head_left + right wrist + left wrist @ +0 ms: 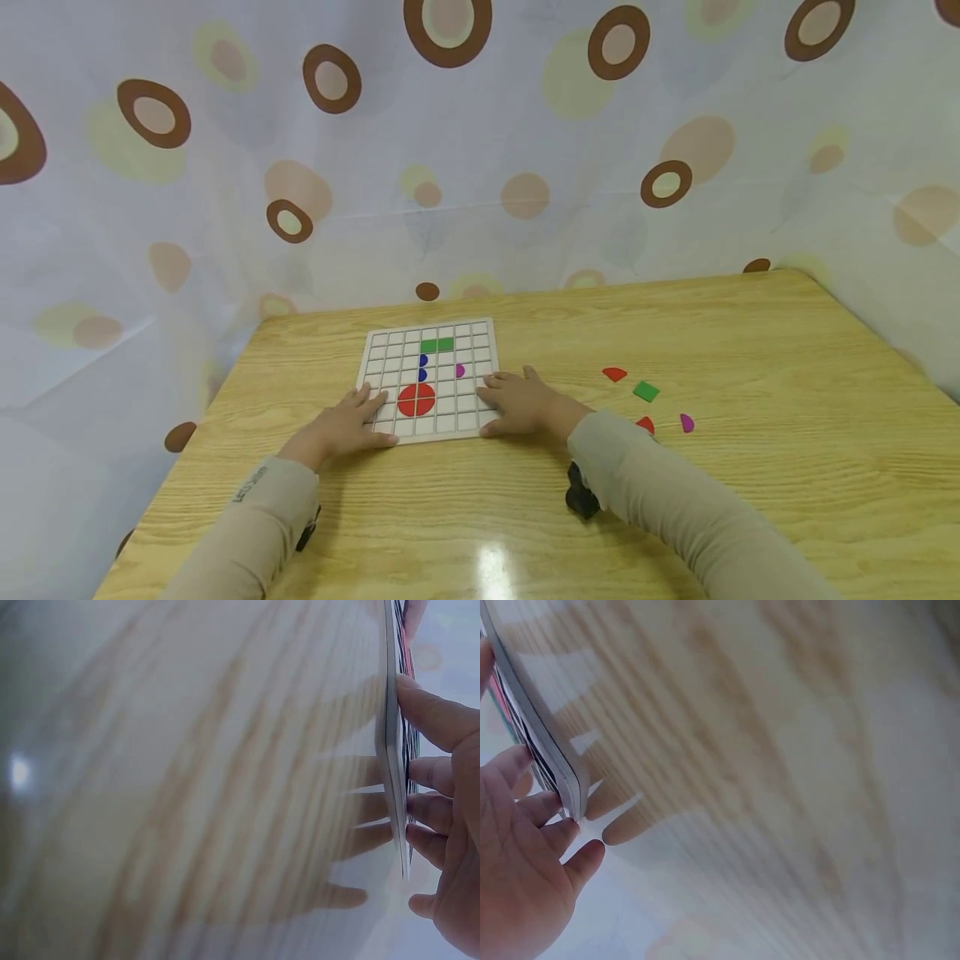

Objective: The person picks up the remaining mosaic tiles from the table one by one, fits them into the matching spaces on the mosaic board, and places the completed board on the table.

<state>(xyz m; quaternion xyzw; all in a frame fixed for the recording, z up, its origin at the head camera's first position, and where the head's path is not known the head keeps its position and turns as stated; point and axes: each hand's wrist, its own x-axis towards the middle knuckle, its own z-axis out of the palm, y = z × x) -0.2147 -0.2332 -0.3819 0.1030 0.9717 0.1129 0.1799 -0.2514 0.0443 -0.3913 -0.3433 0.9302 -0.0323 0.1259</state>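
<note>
A white grid board (446, 426) lies flat on the table. On it sit red quarter-circles (407, 392) forming a disc, two green squares (446, 344), two blue half-discs (423, 360) and a magenta half-disc (460, 371). My left hand (345, 427) rests with spread fingers on the board's near left corner. At the near right corner, my right hand (523, 404) touches the board with its fingers extended. The left wrist view has the left hand (517, 877) against the board's edge (544, 742); in the right wrist view, fingertips of the right hand (461, 847) lie on the board (390, 712).
Right of the board, loose on the wooden table (787, 467), lie a red piece (615, 374), a green square (646, 391), another red piece (647, 425) partly behind the sleeve, and a magenta half-disc (687, 422). A patterned cloth (480, 242) hangs behind the table.
</note>
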